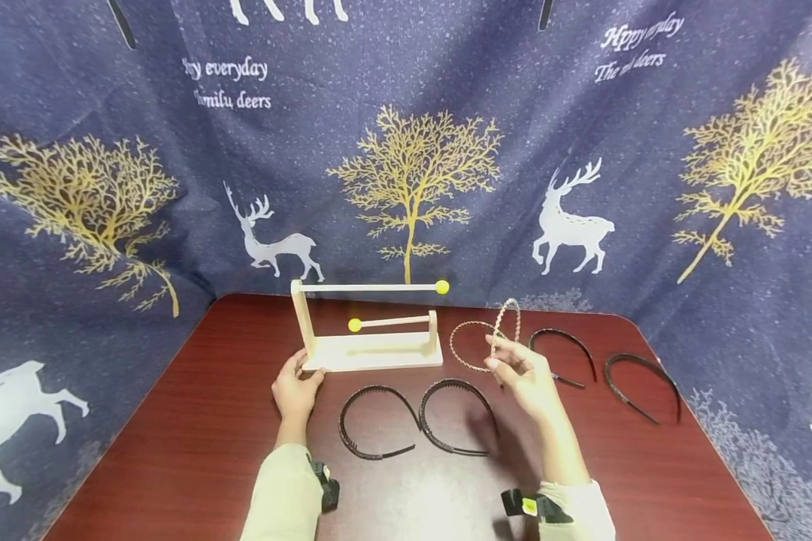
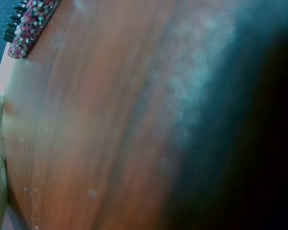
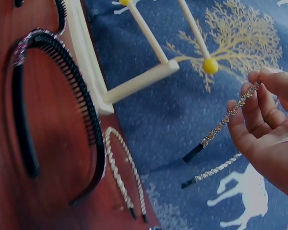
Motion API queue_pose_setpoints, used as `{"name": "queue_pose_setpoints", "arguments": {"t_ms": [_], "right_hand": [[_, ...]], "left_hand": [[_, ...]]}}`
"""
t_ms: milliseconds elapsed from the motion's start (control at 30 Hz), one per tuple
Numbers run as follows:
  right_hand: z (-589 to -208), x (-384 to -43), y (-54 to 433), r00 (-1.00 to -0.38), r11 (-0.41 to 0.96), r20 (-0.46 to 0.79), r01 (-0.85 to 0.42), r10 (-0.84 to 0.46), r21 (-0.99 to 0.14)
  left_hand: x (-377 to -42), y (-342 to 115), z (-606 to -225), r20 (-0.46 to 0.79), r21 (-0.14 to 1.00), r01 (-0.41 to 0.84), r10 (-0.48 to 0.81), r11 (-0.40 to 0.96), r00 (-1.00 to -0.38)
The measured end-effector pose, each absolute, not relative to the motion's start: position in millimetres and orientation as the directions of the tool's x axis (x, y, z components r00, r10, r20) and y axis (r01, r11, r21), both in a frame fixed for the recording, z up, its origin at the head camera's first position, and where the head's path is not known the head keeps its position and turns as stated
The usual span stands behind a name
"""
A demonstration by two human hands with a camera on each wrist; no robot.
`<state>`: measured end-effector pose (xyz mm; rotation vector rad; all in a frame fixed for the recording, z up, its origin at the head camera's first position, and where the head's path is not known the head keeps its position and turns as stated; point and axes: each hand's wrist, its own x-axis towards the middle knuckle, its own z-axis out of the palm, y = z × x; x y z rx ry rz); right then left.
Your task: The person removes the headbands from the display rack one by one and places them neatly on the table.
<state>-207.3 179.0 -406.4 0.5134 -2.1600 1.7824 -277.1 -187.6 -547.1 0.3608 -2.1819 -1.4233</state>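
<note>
My right hand (image 1: 531, 385) pinches a thin beaded headband (image 3: 229, 115) between thumb and fingers, raised above the table. In the right wrist view its black-tipped ends point away from the hand. With my left hand (image 1: 296, 391) I grip the left end of the pale wooden stand (image 1: 379, 353), thumb at the front of its base. The stand carries two bare horizontal rods, one high and one low, each tipped with a yellow ball (image 1: 443, 287). Behind the held band, a second light twisted headband (image 1: 451, 344) lies on the table.
Two dark toothed headbands (image 1: 342, 424) lie in front of the stand, nearly touching. Two more dark headbands (image 1: 609, 376) lie at the right on the reddish-brown table (image 1: 196, 421). A blue cloth (image 1: 406, 45) with deer and trees hangs behind.
</note>
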Motion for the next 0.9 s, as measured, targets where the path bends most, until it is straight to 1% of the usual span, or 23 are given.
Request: {"name": "queue_pose_setpoints", "arguments": {"t_ms": [333,400,567,700,900], "right_hand": [[-421,-189,204,-0.915,0.314,0.367,-0.402,-0.168,-0.860],[-427,-188,210,-0.915,0.324,0.360,-0.401,-0.181,-0.857],[-457,-194,231,-0.919,0.318,0.332,-0.387,-0.214,-0.866],[-473,-196,242,-0.937,0.314,0.242,-0.315,-0.250,-0.895],[-480,-192,248,-0.944,0.339,0.121,-0.228,-0.308,-0.913]], "left_hand": [[-277,-188,-547,0.266,0.908,0.055,-0.472,0.415,-0.841],[-277,-188,-547,0.265,0.909,0.054,-0.472,0.413,-0.841],[-278,-188,-547,0.272,0.907,0.058,-0.474,0.418,-0.838],[-278,-187,-547,0.270,0.906,0.052,-0.478,0.421,-0.836],[-278,-188,-547,0.258,0.907,0.040,-0.477,0.420,-0.840]]}}
